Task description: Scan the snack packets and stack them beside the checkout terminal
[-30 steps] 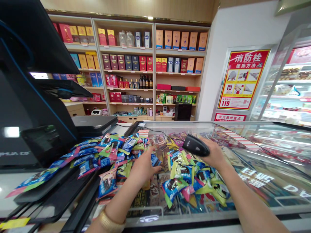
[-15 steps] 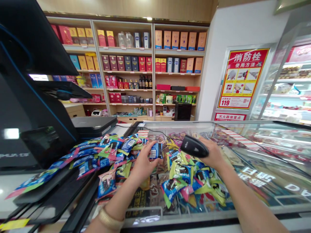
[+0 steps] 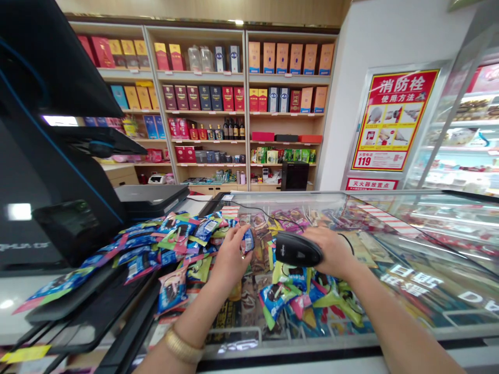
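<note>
A small blue snack packet (image 3: pixel 248 241) is held in my left hand (image 3: pixel 233 255), its fingers and thumb closed around the edges. My right hand (image 3: pixel 331 250) grips a black barcode scanner (image 3: pixel 297 249), whose front end points left toward that packet, a short gap between them. Below the scanner lies a loose pile of blue, green and pink snack packets (image 3: pixel 276 301) on the glass top. Left of my left hand spreads a larger heap of the same packets (image 3: pixel 173 234), partly over a dark flat device.
A black checkout terminal (image 3: pixel 47 171) rises on the left. The glass-topped freezer (image 3: pixel 390 249) stretches right, with packaged goods under the glass. The scanner's thin cable (image 3: pixel 257 209) runs back across it. Shelves (image 3: pixel 210 112) of boxes and bottles stand behind.
The scanner in my right hand has moved left and slightly down, closer to the packet. My left hand has turned the packet, so less of its face shows.
</note>
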